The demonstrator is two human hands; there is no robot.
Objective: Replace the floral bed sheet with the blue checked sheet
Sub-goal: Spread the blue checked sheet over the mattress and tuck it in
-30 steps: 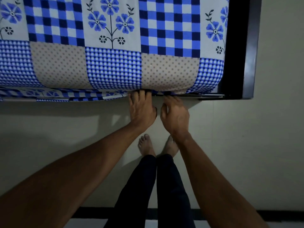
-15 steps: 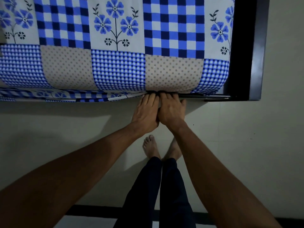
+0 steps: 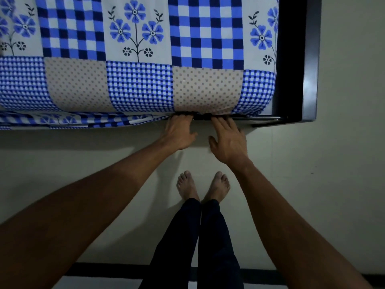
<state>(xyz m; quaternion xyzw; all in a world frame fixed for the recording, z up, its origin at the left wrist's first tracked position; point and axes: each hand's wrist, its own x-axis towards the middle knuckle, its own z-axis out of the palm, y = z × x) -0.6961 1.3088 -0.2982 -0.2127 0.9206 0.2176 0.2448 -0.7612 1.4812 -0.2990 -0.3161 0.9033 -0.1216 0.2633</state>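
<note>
Both hands are working along the bed's near edge. Left hand (image 3: 179, 130) is pushing its fingers under the mattress, so I cannot tell whether they are gripping cloth; right hand (image 3: 228, 140) is lying open, fingers straight, at the same seam. The blue checked, flower-printed fabric sheet (image 3: 139, 88) is covering the mattress and is apparently tucked beside the black bed frame (image 3: 310, 59). Its loose hem (image 3: 62, 119) is hanging out leftward, waiting to be tucked.
</note>
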